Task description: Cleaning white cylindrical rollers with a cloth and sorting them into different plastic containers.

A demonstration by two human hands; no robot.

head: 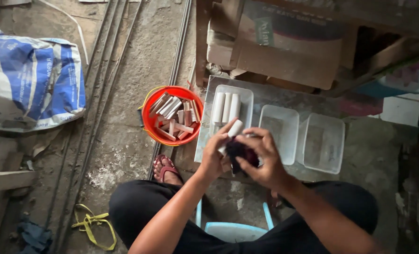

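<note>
The person sits on a pale blue stool (233,230), knees apart, one sandalled foot (166,170) on the concrete floor (125,141). The left hand (214,157) is closed around a short white tube (232,131), its upper end poking out past the fingers toward one o'clock. The right hand (263,157) is wrapped over a dark cloth (240,153), pressed against the tube's lower part; the cloth is crumpled and may be a rag or scouring pad, the view being too dim to say.

Just beyond the hands lies a grey board (266,91) serving as a tabletop, carrying three clear plastic tubs. The left tub (246,101) holds three more white tubes (226,107) standing side by side; the middle tub (284,127) and right tub (323,142) look bare.

At ten o'clock from the hands sits a red bucket (149,123) full of cut pale pieces (174,115). Farther, at nine o'clock, lies a blue-and-white sack (31,80), and at twelve o'clock a cardboard box (284,47). Yellow strap (94,226) lies near the left knee.
</note>
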